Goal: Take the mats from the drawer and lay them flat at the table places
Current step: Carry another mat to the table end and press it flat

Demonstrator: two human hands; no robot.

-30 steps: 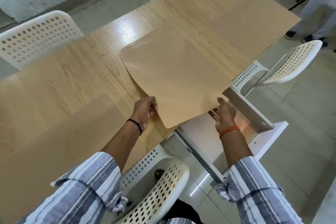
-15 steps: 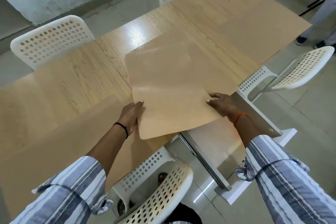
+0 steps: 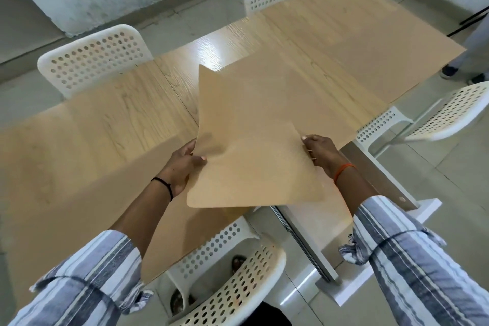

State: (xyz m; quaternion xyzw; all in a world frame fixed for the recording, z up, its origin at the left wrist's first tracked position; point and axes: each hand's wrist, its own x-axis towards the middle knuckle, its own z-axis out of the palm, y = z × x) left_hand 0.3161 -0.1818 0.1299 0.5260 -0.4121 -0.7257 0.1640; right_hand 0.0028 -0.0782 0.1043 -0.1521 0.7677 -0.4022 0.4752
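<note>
Your left hand (image 3: 182, 167) and right hand (image 3: 321, 152) each pinch a side edge of a tan mat (image 3: 251, 145), thumbs on top. It hangs between your fingers above the table (image 3: 105, 119) and open drawer (image 3: 304, 222), long axis running away from you, far corners curling upward.

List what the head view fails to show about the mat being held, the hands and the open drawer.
- Mat: its underside faces away; whether the far edge touches the table cannot be told.
- Left hand and right hand: the fingers under the mat are hidden by it.
- Drawer: the mat and right forearm cover much of its inside, so any remaining mats cannot be counted.
</note>
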